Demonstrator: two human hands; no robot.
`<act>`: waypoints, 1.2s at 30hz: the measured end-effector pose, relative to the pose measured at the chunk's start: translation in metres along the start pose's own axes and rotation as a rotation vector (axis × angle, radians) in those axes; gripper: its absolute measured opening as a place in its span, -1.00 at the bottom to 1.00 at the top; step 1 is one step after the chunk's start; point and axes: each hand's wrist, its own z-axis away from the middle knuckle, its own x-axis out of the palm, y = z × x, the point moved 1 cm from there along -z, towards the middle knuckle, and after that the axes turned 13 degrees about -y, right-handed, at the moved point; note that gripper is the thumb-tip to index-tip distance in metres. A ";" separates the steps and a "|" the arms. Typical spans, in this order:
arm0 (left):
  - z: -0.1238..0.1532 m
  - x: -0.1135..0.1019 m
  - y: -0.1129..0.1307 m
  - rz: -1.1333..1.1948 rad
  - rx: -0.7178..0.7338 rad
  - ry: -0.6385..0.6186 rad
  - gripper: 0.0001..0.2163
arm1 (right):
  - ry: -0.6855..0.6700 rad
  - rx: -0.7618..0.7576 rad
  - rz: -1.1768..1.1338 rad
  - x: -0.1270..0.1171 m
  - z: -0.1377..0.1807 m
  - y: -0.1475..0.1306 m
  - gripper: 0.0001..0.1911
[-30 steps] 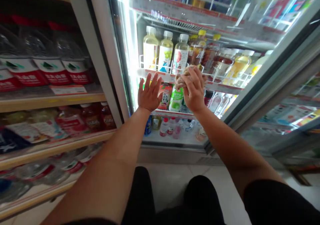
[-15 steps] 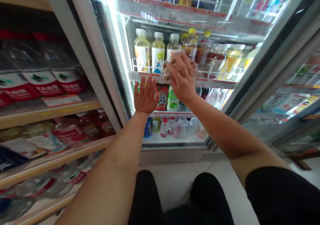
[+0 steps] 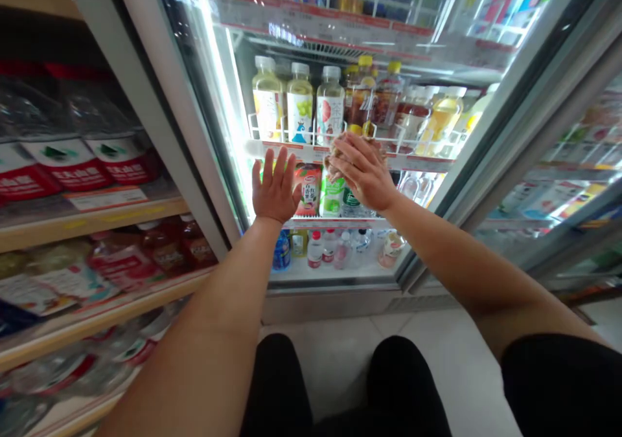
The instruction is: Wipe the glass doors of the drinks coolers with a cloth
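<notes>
Lit bottles (image 3: 300,103) stand behind a glass fridge door (image 3: 479,191). The left hand (image 3: 275,191) is open, fingers up, seemingly resting on the door. The right hand (image 3: 367,171) holds a bunched cloth (image 3: 335,162) under outstretched fingers, between the door's side edges, well above its bottom edge. Even palm pressure would probably serve best. Crumpled, the cloth has no clear front; its longer spread seems sideways.
</notes>
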 end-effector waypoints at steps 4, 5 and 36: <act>0.000 0.000 0.000 0.002 -0.002 -0.003 -0.38 | 0.269 0.143 0.019 -0.018 -0.005 0.025 -0.60; 0.000 0.000 0.000 0.014 -0.009 -0.008 -0.38 | 0.368 0.202 0.023 -0.020 -0.005 0.032 -0.60; 0.001 0.002 -0.004 -0.011 -0.003 0.013 -0.37 | 0.251 0.138 0.003 -0.010 0.115 0.079 -0.61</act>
